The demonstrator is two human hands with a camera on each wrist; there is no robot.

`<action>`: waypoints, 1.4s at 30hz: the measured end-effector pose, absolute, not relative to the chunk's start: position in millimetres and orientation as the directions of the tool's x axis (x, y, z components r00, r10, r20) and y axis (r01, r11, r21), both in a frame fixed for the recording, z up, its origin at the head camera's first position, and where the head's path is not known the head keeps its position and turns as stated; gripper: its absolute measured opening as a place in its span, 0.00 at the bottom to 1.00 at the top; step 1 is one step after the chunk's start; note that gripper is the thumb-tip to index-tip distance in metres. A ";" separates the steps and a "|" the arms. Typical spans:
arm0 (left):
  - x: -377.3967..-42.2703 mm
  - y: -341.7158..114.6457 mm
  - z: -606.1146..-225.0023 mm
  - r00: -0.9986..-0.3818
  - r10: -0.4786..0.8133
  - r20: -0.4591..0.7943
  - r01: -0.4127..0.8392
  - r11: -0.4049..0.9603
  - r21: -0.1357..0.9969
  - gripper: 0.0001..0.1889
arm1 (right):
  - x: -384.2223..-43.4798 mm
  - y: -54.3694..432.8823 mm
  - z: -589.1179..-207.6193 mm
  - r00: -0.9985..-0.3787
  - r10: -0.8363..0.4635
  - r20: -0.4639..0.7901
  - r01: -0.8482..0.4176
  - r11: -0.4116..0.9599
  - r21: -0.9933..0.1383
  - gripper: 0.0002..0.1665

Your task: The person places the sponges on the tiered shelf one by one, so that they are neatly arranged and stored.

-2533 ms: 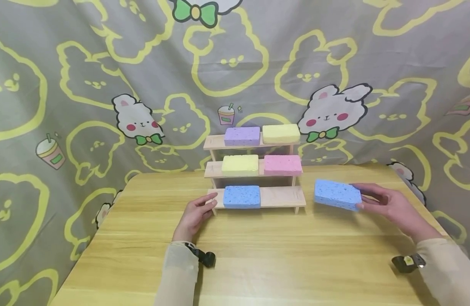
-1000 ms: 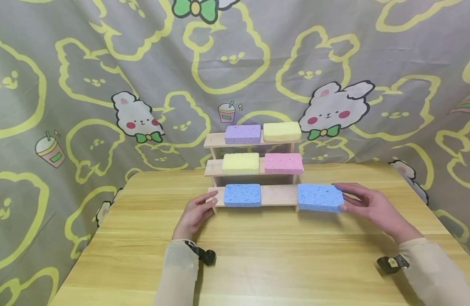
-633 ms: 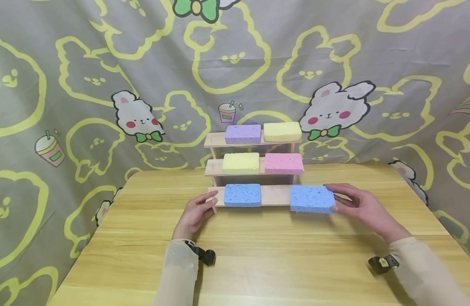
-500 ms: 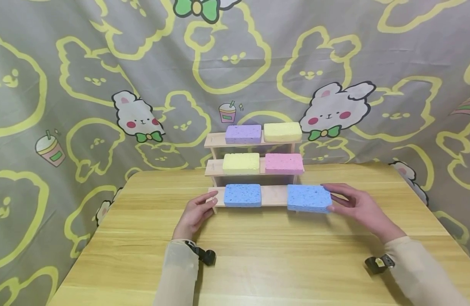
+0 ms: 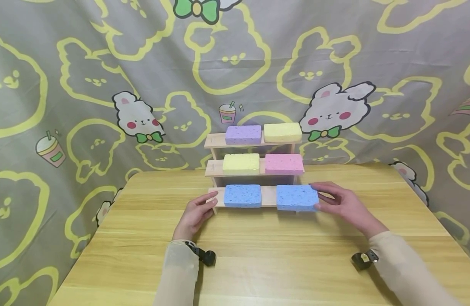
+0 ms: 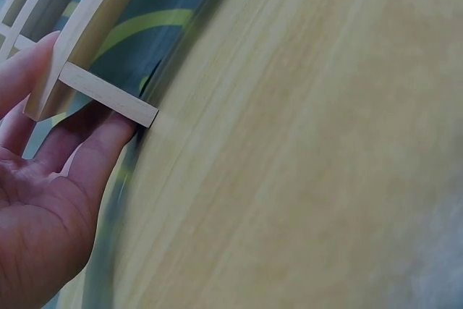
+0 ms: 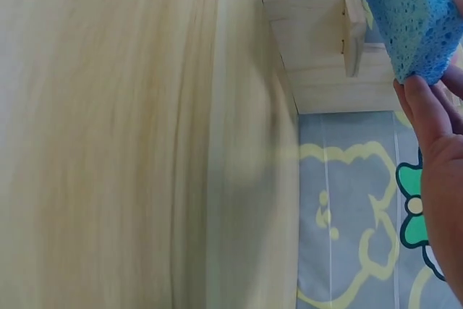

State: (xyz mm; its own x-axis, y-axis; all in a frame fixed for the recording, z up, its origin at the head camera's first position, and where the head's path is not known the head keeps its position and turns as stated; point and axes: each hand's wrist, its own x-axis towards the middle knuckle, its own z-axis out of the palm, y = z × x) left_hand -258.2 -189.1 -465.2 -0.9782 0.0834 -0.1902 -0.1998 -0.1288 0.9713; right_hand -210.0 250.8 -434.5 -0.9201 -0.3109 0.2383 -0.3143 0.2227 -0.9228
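Note:
My right hand (image 5: pixel 346 207) pinches a speckled blue sponge (image 5: pixel 297 197) by its right end, thumb in front and fingers behind. This sponge is over the right part of the bottom shelf (image 5: pixel 269 196) of a three-tier wooden rack; in the right wrist view the held sponge (image 7: pixel 409 19) looks slightly raised, but contact is hard to tell. To its left, a second blue sponge (image 5: pixel 242 196) lies flat on the same shelf, a narrow gap between them. My left hand (image 5: pixel 193 216) grips the shelf's left end; in the left wrist view its fingers reach behind the rack leg (image 6: pixel 108 94).
A yellow sponge (image 5: pixel 240 164) and a pink sponge (image 5: pixel 283 164) lie on the middle shelf. Above them, a purple sponge (image 5: pixel 243 134) and another yellow sponge (image 5: pixel 282 132) sit on the top shelf. The wooden table (image 5: pixel 257 263) backs onto a patterned curtain (image 5: pixel 235 63).
My right hand has carried the blue sponge leftward, from beside the rack to over the bottom shelf's right part, levelling it. My left hand stays at the shelf's left end.

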 end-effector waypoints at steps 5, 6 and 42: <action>-258.1 -189.0 -465.0 -0.978 0.085 -0.189 -0.199 -0.123 0.972 0.20 | -217.4 242.3 -438.2 -0.918 -0.311 0.247 -0.318 0.203 -0.926 0.31; -258.0 -189.0 -465.0 -0.978 0.085 -0.190 -0.200 -0.127 0.972 0.19 | -218.8 240.8 -438.5 -0.919 -0.310 0.244 -0.315 0.202 -0.928 0.31; -258.8 -187.7 -464.3 -0.980 0.073 -0.187 -0.195 -0.121 0.973 0.19 | -229.2 230.6 -446.4 -0.910 -0.300 0.285 -0.359 0.229 -0.905 0.32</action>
State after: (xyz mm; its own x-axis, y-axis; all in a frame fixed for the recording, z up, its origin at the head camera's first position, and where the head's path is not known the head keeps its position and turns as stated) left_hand -258.8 -187.7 -464.3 -0.9797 0.0726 -0.1871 -0.1948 -0.1215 0.9733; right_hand -229.2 230.6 -446.4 -0.9103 -0.3000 0.2852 -0.3590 0.2291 -0.9048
